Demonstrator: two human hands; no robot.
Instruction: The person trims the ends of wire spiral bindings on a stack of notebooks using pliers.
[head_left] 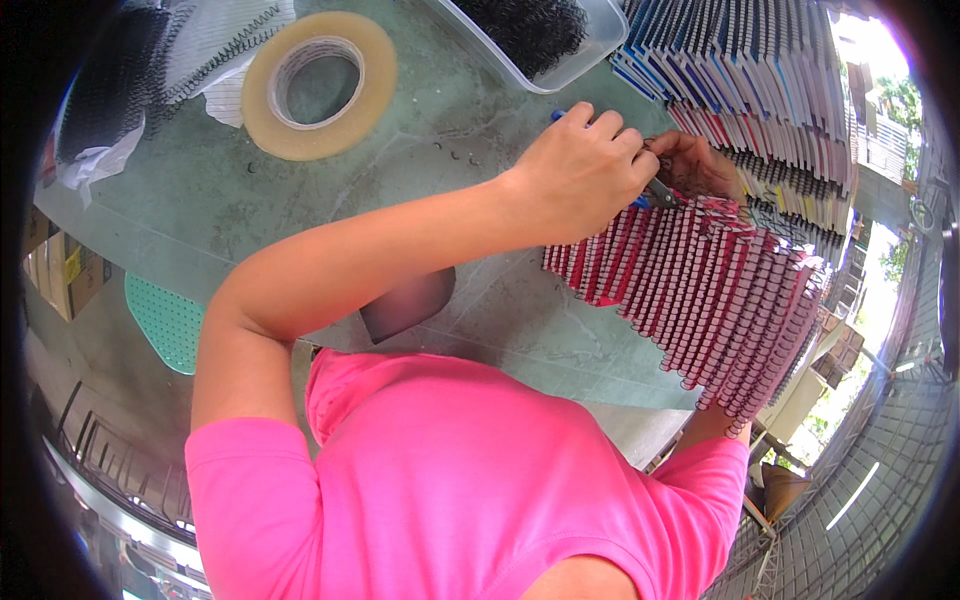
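Note:
My left hand [590, 175] is closed around a pair of pliers with blue handles [640, 202]. The metal jaws [660, 193] reach the far end of a row of red spiral-bound notebooks [680, 275]. Beside the jaws, my right hand [705, 165] has its fingers curled at the end of a notebook's dark coil. Its fingertips are partly hidden, and the row of notebooks covers most of my right forearm. The notebooks stand packed together, coil edges up.
A large roll of clear tape [375, 85] lies on the grey-green table [420, 130]. Behind is a clear plastic tub [610, 50] of black coils. Stacked spiral notebooks [740, 60] fill the far right. More black coils [120, 80] lie far left; a green perforated stool [165, 320] stands below.

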